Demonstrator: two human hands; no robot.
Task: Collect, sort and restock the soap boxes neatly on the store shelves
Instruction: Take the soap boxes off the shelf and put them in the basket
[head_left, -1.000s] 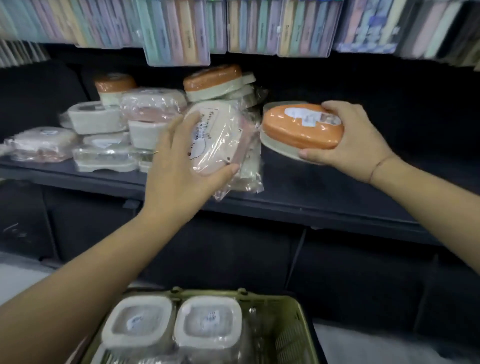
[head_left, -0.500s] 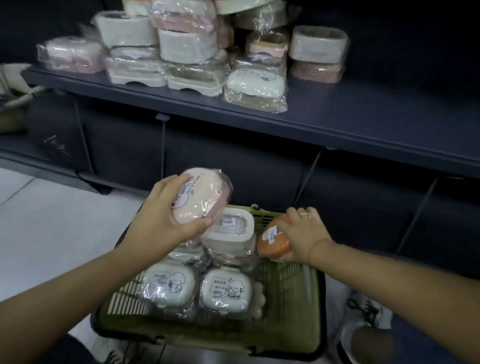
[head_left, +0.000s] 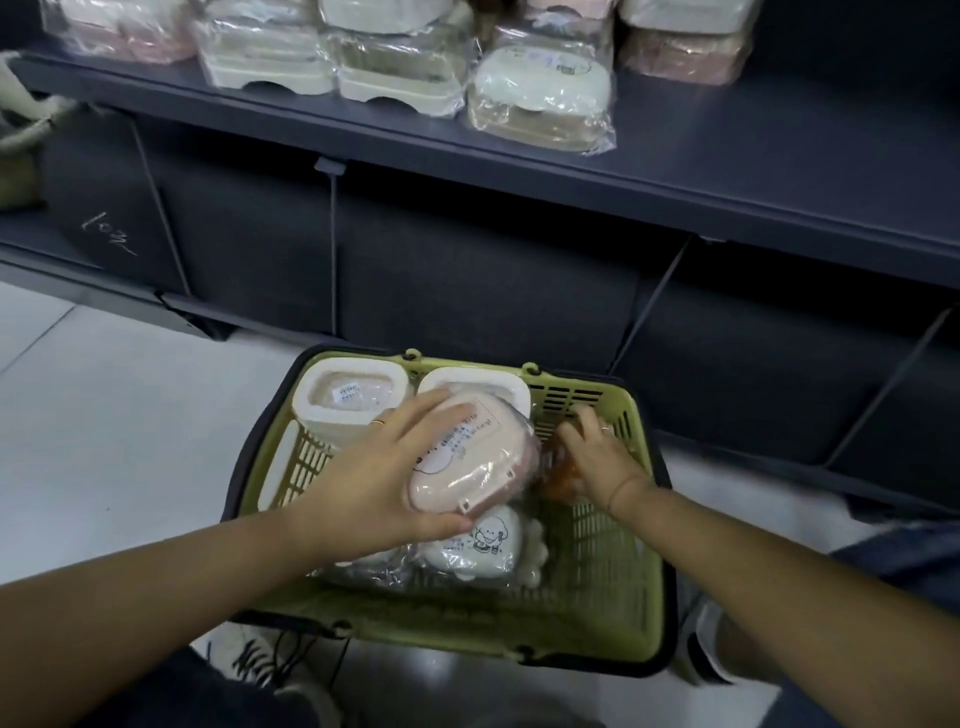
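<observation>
My left hand (head_left: 384, 483) grips a wrapped pink soap box (head_left: 470, 457) just above the green basket (head_left: 613, 603) on the floor. My right hand (head_left: 597, 457) is down inside the basket at its right side, closed over an orange soap box (head_left: 553, 467) that is mostly hidden and blurred. In the basket lie two white square boxes (head_left: 348, 400) at the far side and a wrapped white box with a cartoon print (head_left: 472, 545) under the pink one. Wrapped soap boxes (head_left: 540, 98) are stacked on the dark shelf (head_left: 753, 171) above.
The dark shelf front and its lower panels (head_left: 467, 280) stand right behind the basket. White floor tiles (head_left: 119, 415) lie to the left. My shoes (head_left: 260, 660) show at the basket's near edge. A beige bag (head_left: 21, 135) hangs at the far left.
Both hands came down from the shelf to the basket with their boxes. The orange box has gone down into the basket's right side; the pink box has lowered over the middle.
</observation>
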